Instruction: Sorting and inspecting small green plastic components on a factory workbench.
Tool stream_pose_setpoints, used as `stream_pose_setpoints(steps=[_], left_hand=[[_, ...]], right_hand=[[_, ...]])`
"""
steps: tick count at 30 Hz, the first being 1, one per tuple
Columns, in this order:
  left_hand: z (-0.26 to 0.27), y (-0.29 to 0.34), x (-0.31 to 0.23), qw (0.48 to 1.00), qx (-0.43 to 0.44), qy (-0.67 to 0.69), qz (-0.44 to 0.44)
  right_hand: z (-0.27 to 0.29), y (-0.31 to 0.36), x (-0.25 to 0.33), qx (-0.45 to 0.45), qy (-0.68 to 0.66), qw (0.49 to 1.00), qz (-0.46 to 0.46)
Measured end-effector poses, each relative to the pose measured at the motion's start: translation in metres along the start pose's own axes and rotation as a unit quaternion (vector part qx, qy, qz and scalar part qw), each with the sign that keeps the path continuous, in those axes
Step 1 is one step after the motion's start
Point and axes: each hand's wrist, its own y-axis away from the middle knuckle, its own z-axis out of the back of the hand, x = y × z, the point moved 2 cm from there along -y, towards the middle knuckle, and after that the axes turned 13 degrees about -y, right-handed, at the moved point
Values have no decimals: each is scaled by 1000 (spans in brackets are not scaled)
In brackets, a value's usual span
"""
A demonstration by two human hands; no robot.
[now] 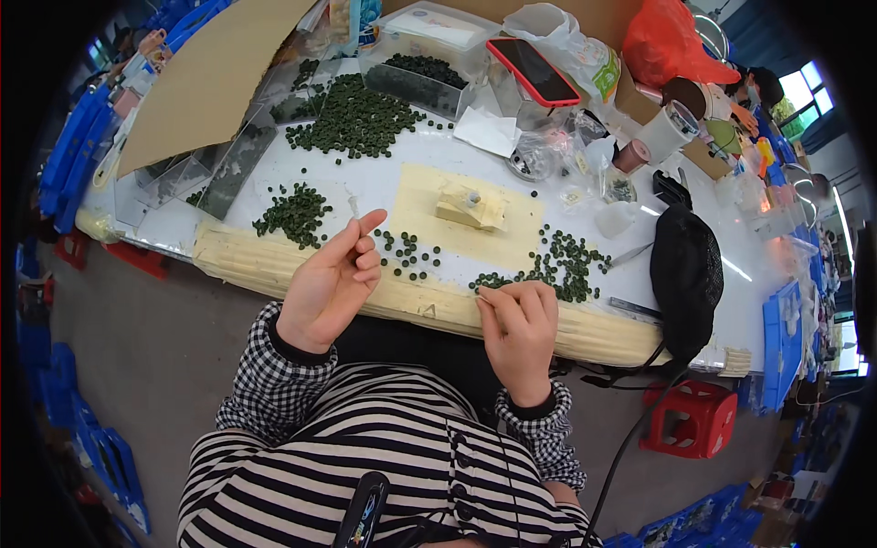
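Over the padded front edge of the table, my left hand [329, 283] is raised palm up. Its index finger sticks out and the others curl toward the thumb. Whatever they pinch is too small to make out. Lower on the right, my right hand [523, 331] has thumb and fingertips pinched together beside a spread of dark green beads [568, 265]; its contents are hidden. A few loose beads [408, 256] lie between the hands, and a small bead heap [294, 216] sits left of my left hand. Beyond them, a tape-covered block [470, 208] rests on a pale yellow sheet [418, 196].
A large bead pile [356, 117] lies farther back, near clear plastic boxes [416, 87] and a cardboard sheet [215, 87]. A red-cased phone [533, 71] leans at the back. On the right are a thread spool [632, 156], a black mesh pouch [687, 274] and a red stool [692, 420].
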Motion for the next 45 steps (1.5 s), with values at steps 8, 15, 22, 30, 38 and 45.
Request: stream_pose_setpoints(steps=[8, 15, 22, 30, 38, 45], left_hand=[[4, 1, -10, 997, -68, -15, -16], [-20, -19, 4, 999, -11, -14, 48], [-29, -28, 11, 997, 32, -32, 67], [-29, -24, 10, 996, -36, -30, 76], [-23, -31, 20, 993, 81, 16, 82], [-43, -25, 18, 987, 26, -132, 87]], right_hand=[[-18, -8, -8, 29, 46, 998, 17], [-17, -13, -10, 28, 37, 999, 15], [-18, -14, -10, -13, -36, 999, -12], [-16, -15, -14, 30, -1, 999, 22], [-18, -12, -17, 0, -31, 999, 29], [-16, -7, -21, -23, -65, 998, 0]])
